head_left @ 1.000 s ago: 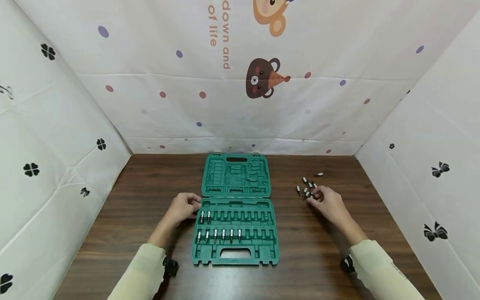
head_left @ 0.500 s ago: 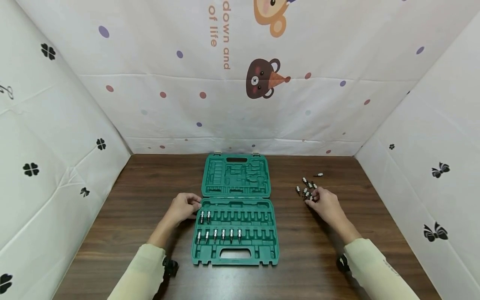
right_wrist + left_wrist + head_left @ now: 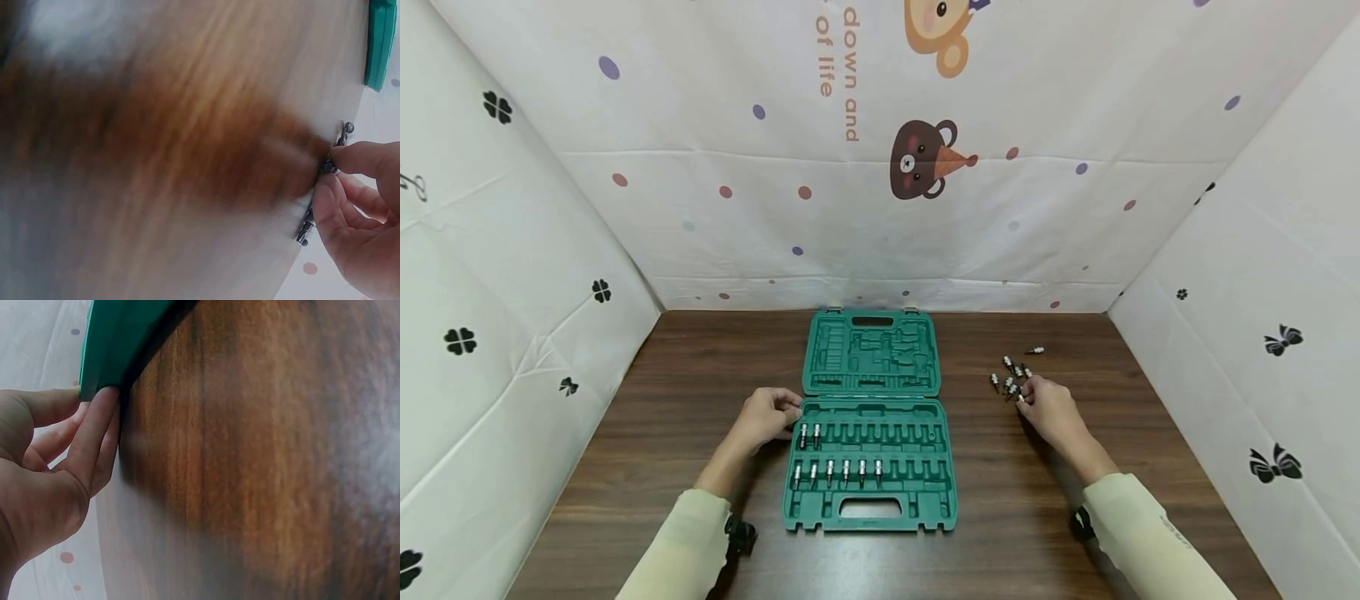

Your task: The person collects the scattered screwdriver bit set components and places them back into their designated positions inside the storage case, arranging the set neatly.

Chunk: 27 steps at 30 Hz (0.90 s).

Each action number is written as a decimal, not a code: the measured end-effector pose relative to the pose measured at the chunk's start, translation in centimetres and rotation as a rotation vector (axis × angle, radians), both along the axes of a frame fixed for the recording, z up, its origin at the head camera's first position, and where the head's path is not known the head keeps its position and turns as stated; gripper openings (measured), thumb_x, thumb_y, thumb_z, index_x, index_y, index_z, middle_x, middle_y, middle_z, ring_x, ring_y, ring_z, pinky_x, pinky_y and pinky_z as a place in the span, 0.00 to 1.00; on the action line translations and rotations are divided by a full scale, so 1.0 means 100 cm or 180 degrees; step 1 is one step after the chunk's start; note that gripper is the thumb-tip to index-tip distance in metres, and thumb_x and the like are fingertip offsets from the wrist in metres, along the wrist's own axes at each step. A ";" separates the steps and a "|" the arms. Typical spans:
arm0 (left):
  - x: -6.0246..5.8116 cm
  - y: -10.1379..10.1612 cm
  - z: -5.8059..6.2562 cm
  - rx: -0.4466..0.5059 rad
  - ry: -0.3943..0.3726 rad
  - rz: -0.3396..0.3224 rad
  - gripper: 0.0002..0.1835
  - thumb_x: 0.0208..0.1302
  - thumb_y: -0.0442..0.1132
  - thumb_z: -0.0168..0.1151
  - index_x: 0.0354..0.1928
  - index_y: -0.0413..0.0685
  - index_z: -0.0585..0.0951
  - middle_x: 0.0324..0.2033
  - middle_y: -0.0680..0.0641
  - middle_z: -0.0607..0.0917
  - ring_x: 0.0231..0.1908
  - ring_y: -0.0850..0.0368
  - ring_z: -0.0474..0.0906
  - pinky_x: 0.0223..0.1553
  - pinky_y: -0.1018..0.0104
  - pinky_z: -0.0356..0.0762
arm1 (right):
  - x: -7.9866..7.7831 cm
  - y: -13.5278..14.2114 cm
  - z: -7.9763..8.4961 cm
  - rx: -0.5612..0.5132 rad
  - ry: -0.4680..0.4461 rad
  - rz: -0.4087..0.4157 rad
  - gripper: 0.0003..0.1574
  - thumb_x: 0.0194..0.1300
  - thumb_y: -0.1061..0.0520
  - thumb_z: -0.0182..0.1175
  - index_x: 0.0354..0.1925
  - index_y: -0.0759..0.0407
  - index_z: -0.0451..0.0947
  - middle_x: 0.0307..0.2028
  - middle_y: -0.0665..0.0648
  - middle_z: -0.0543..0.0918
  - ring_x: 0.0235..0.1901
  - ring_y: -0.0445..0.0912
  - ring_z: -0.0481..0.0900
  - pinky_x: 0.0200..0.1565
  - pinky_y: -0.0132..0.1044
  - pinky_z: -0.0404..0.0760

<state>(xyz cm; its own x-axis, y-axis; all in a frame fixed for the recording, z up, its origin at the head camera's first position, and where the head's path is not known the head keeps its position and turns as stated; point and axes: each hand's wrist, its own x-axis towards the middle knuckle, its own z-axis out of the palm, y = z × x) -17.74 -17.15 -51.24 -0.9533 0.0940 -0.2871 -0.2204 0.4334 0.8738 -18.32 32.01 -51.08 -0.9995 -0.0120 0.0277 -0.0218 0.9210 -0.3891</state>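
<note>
A green socket case (image 3: 925, 502) lies unfolded on the table, its lid (image 3: 827, 379) flat toward the back wall. Several bit sockets (image 3: 830, 471) fill the left part of the front row, and two more bit sockets (image 3: 817, 435) sit in the row behind. My left hand (image 3: 766, 414) grips the case's left edge; in the left wrist view its fingertips meet the green corner (image 3: 109, 350). Right of the case, my right hand (image 3: 1051, 410) pinches a small bit socket (image 3: 329, 167) between thumb and finger, beside a loose cluster of bit sockets (image 3: 1008, 383).
One loose bit socket (image 3: 1036, 350) lies apart, behind the cluster. The dark wooden table (image 3: 700, 350) is bounded by white printed sheets (image 3: 1037, 233) at the back and both sides. Bare wood lies between the case and the loose pieces.
My right hand has shifted slightly and now pinches a bit socket at the near edge of the cluster. The left hand stays on the case edge.
</note>
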 end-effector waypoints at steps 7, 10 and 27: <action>0.000 0.000 0.000 0.0004 0.0018 0.0014 0.10 0.74 0.30 0.60 0.53 0.35 0.83 0.41 0.39 0.83 0.39 0.52 0.84 0.38 0.55 0.91 | 0.002 -0.001 0.002 -0.0032 -0.0096 -0.0061 0.08 0.66 0.63 0.67 0.39 0.65 0.76 0.33 0.60 0.84 0.32 0.51 0.81 0.33 0.47 0.82; 0.001 0.000 0.001 0.0000 0.0023 0.0012 0.10 0.74 0.30 0.60 0.53 0.34 0.83 0.41 0.39 0.83 0.38 0.52 0.84 0.38 0.55 0.91 | 0.002 0.001 0.000 -0.0054 -0.0078 -0.0069 0.08 0.66 0.62 0.66 0.39 0.65 0.77 0.33 0.59 0.84 0.31 0.50 0.80 0.34 0.47 0.81; 0.003 0.001 0.003 0.0005 0.0000 -0.0004 0.11 0.74 0.29 0.60 0.53 0.34 0.83 0.41 0.39 0.83 0.39 0.51 0.84 0.38 0.55 0.91 | 0.008 0.008 0.005 -0.0459 -0.0250 -0.0222 0.11 0.63 0.57 0.64 0.42 0.62 0.83 0.32 0.54 0.87 0.31 0.46 0.80 0.38 0.44 0.80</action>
<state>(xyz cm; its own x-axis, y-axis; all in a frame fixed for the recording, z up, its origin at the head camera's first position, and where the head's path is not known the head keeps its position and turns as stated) -17.41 -17.07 -50.94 -0.9532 0.0957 -0.2868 -0.2197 0.4324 0.8745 -17.49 32.85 -50.62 -0.9970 0.0560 -0.0541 0.0760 0.8536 -0.5153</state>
